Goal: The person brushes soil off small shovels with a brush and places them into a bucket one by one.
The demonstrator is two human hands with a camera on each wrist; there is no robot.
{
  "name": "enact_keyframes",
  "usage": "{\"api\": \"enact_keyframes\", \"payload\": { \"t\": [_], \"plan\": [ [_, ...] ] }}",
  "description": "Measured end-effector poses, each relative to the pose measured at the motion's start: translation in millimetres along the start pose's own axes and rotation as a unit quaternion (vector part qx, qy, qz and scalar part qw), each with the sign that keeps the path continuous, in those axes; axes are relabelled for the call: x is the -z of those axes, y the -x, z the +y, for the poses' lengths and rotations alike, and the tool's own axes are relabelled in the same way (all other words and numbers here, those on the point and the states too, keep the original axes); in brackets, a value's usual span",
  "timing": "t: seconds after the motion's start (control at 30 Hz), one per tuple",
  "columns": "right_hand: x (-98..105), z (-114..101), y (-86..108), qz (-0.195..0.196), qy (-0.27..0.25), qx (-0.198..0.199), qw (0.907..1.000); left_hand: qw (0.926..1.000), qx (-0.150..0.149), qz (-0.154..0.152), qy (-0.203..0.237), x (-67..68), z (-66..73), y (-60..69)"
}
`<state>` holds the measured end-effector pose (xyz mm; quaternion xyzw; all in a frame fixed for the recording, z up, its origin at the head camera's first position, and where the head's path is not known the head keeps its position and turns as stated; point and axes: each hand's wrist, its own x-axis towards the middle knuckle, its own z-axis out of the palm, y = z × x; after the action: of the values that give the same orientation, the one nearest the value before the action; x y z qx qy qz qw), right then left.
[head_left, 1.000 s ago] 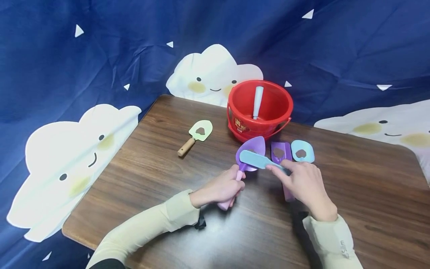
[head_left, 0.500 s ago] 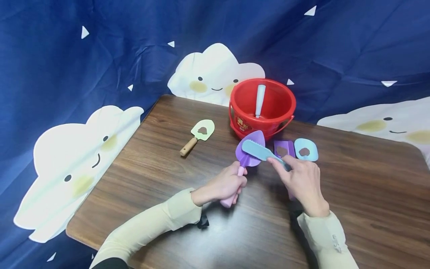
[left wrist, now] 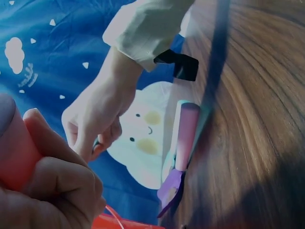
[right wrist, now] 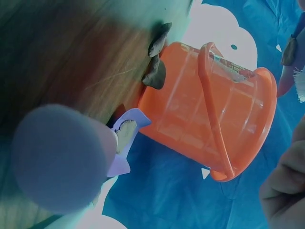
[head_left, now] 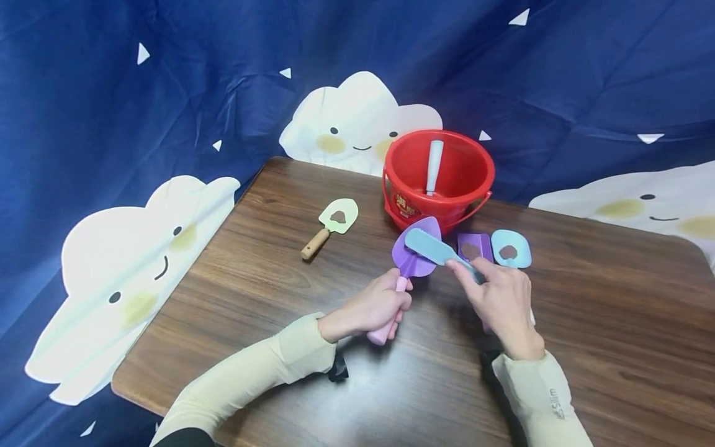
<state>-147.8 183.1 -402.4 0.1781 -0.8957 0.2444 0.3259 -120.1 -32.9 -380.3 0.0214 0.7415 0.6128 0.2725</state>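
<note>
My left hand [head_left: 382,304] grips the pink handle of a purple toy shovel [head_left: 410,264], whose pointed blade is held up in front of the red bucket [head_left: 410,180]. In my right hand [head_left: 503,304], a light blue brush [head_left: 432,247] is pinched between thumb and fingers. Its head lies across the blade and covers part of it. White bristles [right wrist: 300,86] face the blade in the right wrist view, where a brown patch [right wrist: 289,51] shows on the shovel. Two dark brown lumps [right wrist: 155,74] lie by the bucket's base in that view.
Beside the bucket are a square purple shovel [head_left: 475,242] and a light blue shovel [head_left: 521,251], both with brown patches. A pale green trowel [head_left: 328,227] with a wooden handle lies left. A pale blue handle [head_left: 434,166] stands inside the bucket. A patterned blue cloth [head_left: 223,74] hangs behind.
The purple shovel's blade and the brush have moved slightly up and away, toward the bucket. Both hands keep their hold. The head view has shifted a little.
</note>
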Motion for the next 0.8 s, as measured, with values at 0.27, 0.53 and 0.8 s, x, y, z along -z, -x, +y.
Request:
{"api": "enact_keyframes", "payload": {
  "t": [0.27,0.53,0.8],
  "plan": [
    [-4,0,0.5,0.006,-0.028,-0.022,0.9994,0.9989,0.006,-0.012,0.044,0.7,-0.5,-2.4],
    [-3,2,1.0,-0.005,-0.071,-0.086,0.9937,0.9999,-0.007,-0.009,-0.003,2.6,-2.6,-1.7],
    [14,-7,-4.7,-0.149,-0.053,-0.067,0.9852,0.993,-0.025,0.023,-0.114,7.3,-2.9,-1.2]
  ]
}}
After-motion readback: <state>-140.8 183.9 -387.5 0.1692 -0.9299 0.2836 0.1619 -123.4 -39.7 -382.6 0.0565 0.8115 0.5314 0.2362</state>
